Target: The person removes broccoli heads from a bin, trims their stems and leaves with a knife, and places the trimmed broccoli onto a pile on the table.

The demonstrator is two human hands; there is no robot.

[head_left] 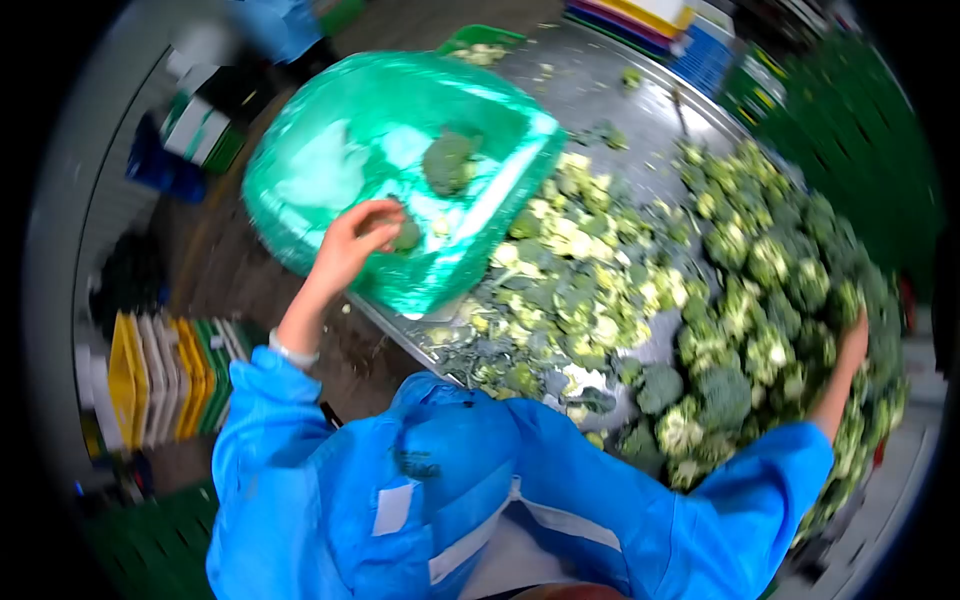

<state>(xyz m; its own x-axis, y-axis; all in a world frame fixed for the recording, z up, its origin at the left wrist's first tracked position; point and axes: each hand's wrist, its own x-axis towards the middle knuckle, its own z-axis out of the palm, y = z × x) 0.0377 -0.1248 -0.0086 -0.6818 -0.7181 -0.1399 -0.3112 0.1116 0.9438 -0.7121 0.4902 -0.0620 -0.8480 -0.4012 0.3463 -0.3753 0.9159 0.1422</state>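
Note:
My left hand (362, 238) hovers over the near edge of a green plastic liner bag (300, 150), fingers curved and thumb apart. Just beyond its fingertips is a small broccoli piece (406, 236); whether they touch is unclear. A larger broccoli head (449, 163) lies inside the bag, slightly blurred. On the right, my right hand (852, 345) reaches into a big heap of broccoli heads (770, 350). Its fingertips meet a head (845, 298) at the heap's far side, and the fingers are mostly hidden, so their grip does not show.
Cut stems and leaf trimmings (580, 270) cover the middle of the metal table (640, 115). A green tray with pale pieces (482, 46) sits at the back. Stacked coloured crates (175, 375) stand at left, and a green crate wall (850, 130) rises at right.

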